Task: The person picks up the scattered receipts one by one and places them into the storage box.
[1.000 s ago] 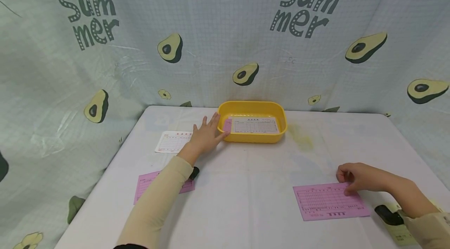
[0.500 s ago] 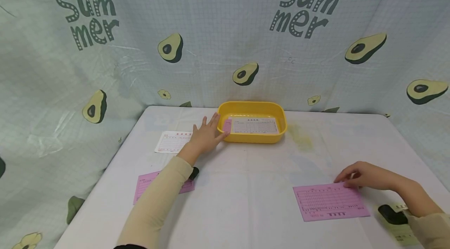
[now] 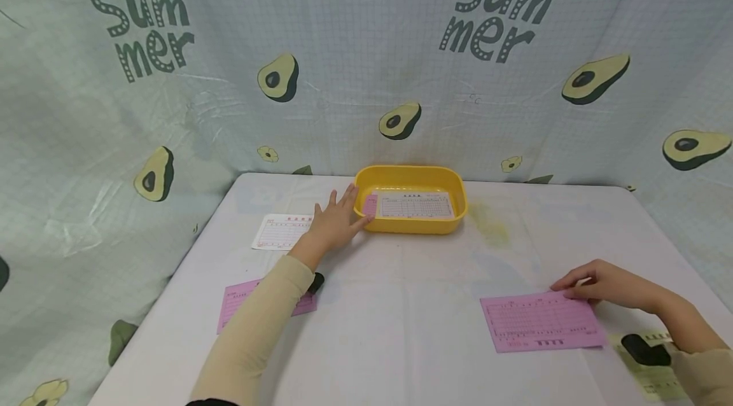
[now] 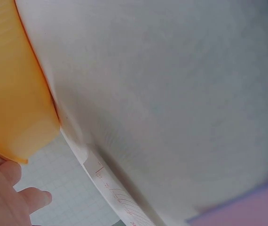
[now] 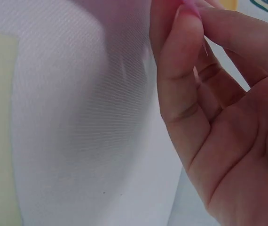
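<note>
Between thumb and fingertips my right hand (image 3: 613,288) pinches the far edge of a pink printed form (image 3: 541,323), and that edge is lifted a little off the table. The right wrist view shows the hand (image 5: 232,103) close up, with a bit of pink paper between its fingertips. My left hand (image 3: 332,224) rests with spread fingers against the left end of a yellow plastic tray (image 3: 415,226). In the left wrist view, fingers (image 4: 11,172) touch the rim of the tray (image 4: 21,94). A white form (image 3: 412,205) overlaps a pink one (image 3: 370,205) inside the tray.
Left of the tray lies a white form with red print (image 3: 280,231), partly behind my left hand. Another pink form (image 3: 237,301) lies under my left forearm. Under my right wrist is a yellow form (image 3: 653,374). A printed curtain (image 3: 343,43) hangs behind the white table (image 3: 412,317).
The right hand's fingers have shifted onto the pink form's far edge and raised it, and the form has moved slightly. The left hand and tray have stayed put.
</note>
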The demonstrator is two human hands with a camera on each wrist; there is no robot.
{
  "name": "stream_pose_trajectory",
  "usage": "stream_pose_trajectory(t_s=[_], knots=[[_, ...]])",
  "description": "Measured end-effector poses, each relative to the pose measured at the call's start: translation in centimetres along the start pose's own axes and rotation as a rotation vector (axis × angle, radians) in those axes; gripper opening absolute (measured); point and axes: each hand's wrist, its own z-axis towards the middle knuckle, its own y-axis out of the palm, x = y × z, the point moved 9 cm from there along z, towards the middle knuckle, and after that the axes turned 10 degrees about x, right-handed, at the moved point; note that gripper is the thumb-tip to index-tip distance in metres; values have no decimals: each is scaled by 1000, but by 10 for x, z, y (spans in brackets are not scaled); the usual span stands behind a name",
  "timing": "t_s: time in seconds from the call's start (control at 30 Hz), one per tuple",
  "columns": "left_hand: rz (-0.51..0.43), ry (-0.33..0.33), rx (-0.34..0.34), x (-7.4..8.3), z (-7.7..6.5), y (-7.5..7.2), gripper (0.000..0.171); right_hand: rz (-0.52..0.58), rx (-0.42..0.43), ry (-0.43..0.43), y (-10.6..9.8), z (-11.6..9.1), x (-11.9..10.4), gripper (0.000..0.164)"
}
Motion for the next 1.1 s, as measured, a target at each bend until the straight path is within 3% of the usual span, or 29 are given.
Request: stream_pose_trajectory(t_s=[0.43, 1.1], knots=[[-2, 7, 7, 0, 0, 0, 91, 10, 55, 33, -14, -5, -1, 28], [6, 6, 2, 0, 0, -1, 90, 36, 254, -29, -53, 4, -17, 31]])
